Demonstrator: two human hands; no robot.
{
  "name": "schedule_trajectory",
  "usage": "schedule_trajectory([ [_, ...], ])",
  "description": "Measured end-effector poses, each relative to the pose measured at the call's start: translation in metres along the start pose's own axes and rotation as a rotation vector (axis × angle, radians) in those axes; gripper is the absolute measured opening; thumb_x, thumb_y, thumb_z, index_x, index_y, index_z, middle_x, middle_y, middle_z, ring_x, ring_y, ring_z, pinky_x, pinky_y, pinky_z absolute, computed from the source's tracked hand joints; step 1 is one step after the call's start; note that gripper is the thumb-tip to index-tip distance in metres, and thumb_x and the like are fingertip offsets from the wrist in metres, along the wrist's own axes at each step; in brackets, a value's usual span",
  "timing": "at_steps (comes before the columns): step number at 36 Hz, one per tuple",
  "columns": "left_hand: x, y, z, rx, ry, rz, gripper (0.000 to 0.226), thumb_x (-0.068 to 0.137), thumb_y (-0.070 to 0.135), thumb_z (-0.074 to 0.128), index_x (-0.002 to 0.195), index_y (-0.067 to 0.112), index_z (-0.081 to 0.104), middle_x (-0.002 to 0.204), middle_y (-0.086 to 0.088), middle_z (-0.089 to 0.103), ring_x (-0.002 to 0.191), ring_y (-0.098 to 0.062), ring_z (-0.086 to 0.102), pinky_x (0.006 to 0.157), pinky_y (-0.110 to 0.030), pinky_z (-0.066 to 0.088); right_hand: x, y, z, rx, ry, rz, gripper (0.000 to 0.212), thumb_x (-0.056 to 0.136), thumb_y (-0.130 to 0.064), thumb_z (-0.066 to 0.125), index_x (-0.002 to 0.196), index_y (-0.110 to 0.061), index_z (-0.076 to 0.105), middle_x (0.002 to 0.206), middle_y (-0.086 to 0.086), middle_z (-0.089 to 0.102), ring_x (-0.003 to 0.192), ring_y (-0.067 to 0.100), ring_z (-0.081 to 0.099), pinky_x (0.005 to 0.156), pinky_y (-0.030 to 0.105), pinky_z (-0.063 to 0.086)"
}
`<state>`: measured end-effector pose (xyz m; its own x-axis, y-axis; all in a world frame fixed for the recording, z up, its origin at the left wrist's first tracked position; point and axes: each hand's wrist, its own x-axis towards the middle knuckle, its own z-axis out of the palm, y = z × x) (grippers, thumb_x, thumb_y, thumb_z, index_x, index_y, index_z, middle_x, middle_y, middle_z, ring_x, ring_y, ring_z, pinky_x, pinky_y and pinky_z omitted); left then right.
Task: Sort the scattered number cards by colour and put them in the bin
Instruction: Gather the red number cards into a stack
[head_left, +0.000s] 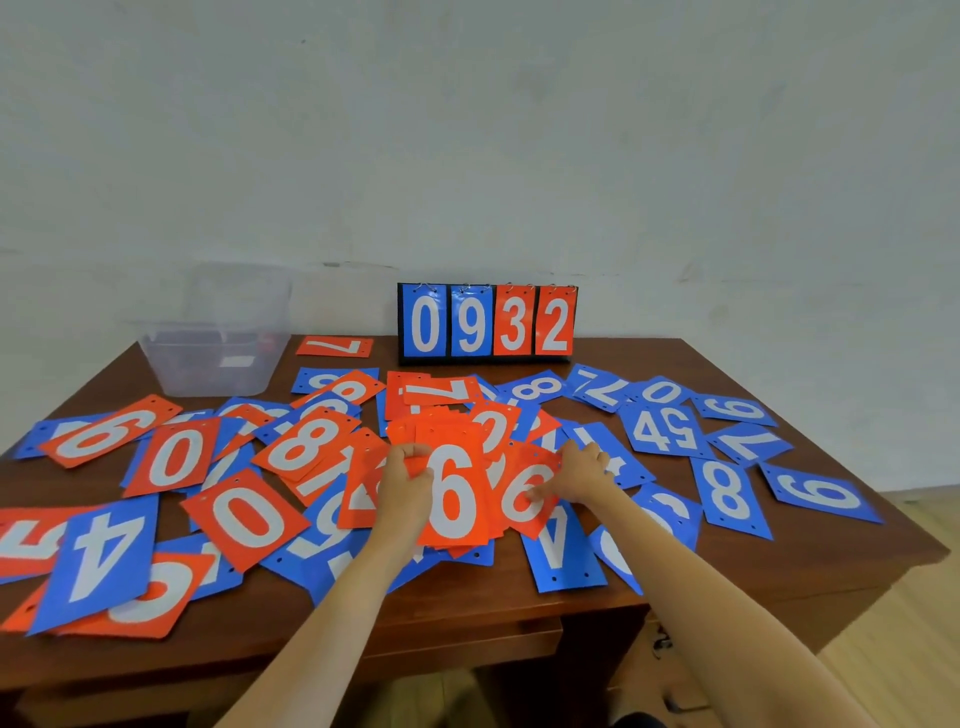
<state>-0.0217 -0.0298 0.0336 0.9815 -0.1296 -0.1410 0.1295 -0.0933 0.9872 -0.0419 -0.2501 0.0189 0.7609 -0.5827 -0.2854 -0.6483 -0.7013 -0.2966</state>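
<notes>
Immediately right of the stack of orange-red plastic number cards (457, 499) gripped by the left hand (408, 470), the right hand (579, 467) pinches a lone orange-red six card (524, 499), long axes nearly parallel.

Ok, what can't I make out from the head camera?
Head view:
Clear plastic bin: its cloudy wall blurs the contents.
Stack of red number cards in the left hand: the top card hides the rest, count unknown.
Right hand on a red 6 card: pinching or pressing, unclear.
Leftmost red card: cut off by the frame edge.
</notes>
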Motion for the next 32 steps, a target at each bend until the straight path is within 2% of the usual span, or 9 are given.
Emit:
schedule_trajectory([
  [4,-0.002,0.002,0.003,0.018,-0.001,-0.006,0.025,0.096,0.008,0.048,0.108,0.029,0.048,0.132,-0.006,0.048,0.115,-0.028,0.053,0.081,-0.041,0.056,0.004,0.010,0.005,0.038,0.226,-0.090,0.037,0.091,-0.023,0.059,0.123,-0.009,0.046,0.132,0.016,0.043,0.122,0.031,0.041,0.099,0.042,0.043],
  [7,-0.003,0.003,0.006,0.015,-0.019,-0.004,0.026,0.096,0.007,0.046,0.110,0.029,0.049,0.133,-0.006,0.048,0.117,-0.027,0.052,0.084,-0.041,0.055,0.001,0.021,-0.003,0.181,0.266,-0.104,0.017,0.094,-0.012,0.047,0.111,-0.009,0.051,0.110,0.012,0.058,0.090,0.025,0.055,0.077,0.039,0.050],
  [11,-0.006,0.006,0.011,0.023,-0.026,0.027,0.026,0.096,0.006,0.046,0.109,0.028,0.049,0.125,-0.001,0.048,0.108,-0.021,0.052,0.069,-0.029,0.053,-0.009,0.035,-0.024,0.339,0.432,-0.100,0.020,0.096,-0.014,0.046,0.114,-0.012,0.052,0.105,0.008,0.063,0.085,0.023,0.059,0.069,0.036,0.049],
  [17,-0.002,0.015,0.022,0.048,-0.067,0.058,0.029,0.095,0.002,0.042,0.109,0.026,0.049,0.113,0.002,0.046,0.094,-0.016,0.052,0.071,-0.033,0.053,-0.023,0.049,-0.053,0.452,0.650,-0.244,0.017,0.098,-0.016,0.047,0.112,-0.011,0.054,0.107,0.007,0.063,0.094,0.022,0.062,0.073,0.032,0.052],
  [19,0.002,0.020,0.026,0.066,-0.076,0.081,0.028,0.095,0.002,0.042,0.110,0.024,0.049,0.113,0.001,0.048,0.085,-0.014,0.053,0.068,-0.030,0.051,-0.031,0.050,-0.060,0.517,0.682,-0.327,0.014,0.097,-0.014,0.048,0.109,-0.011,0.056,0.101,0.004,0.062,0.093,0.021,0.062,0.073,0.030,0.051],
  [23,0.008,0.027,0.038,0.097,-0.110,0.123,0.028,0.094,0.000,0.040,0.112,0.020,0.049,0.109,-0.002,0.054,0.072,-0.018,0.055,0.051,-0.022,0.041,-0.042,0.049,-0.071,0.686,0.684,-0.391,0.019,0.095,-0.016,0.053,0.114,-0.013,0.056,0.097,-0.005,0.059,0.085,0.009,0.058,0.064,0.013,0.043],
  [26,0.012,0.032,0.046,0.105,-0.108,0.152,0.030,0.093,-0.002,0.040,0.113,0.019,0.049,0.104,0.000,0.054,0.058,-0.010,0.047,0.041,-0.017,0.038,-0.047,0.046,-0.077,0.840,0.592,-0.424,0.021,0.094,-0.017,0.057,0.115,-0.018,0.053,0.097,-0.005,0.061,0.086,0.007,0.062,0.067,0.023,0.055],
  [28,0.015,0.035,0.050,0.100,-0.099,0.171,0.032,0.093,-0.003,0.040,0.114,0.018,0.050,0.109,0.002,0.052,0.066,-0.008,0.050,0.047,-0.017,0.040,-0.050,0.044,-0.080,0.902,0.524,-0.443,0.022,0.094,-0.018,0.057,0.116,-0.020,0.053,0.098,-0.004,0.062,0.089,0.010,0.064,0.067,0.027,0.057],
  [32,0.018,0.038,0.054,0.069,-0.116,0.190,0.031,0.092,-0.002,0.042,0.113,0.019,0.052,0.119,0.001,0.050,0.099,-0.016,0.053,0.064,-0.021,0.044,-0.052,0.038,-0.081,0.902,0.414,-0.459,0.021,0.093,-0.021,0.058,0.113,-0.021,0.053,0.096,-0.005,0.061,0.085,0.010,0.064,0.063,0.021,0.054],
])
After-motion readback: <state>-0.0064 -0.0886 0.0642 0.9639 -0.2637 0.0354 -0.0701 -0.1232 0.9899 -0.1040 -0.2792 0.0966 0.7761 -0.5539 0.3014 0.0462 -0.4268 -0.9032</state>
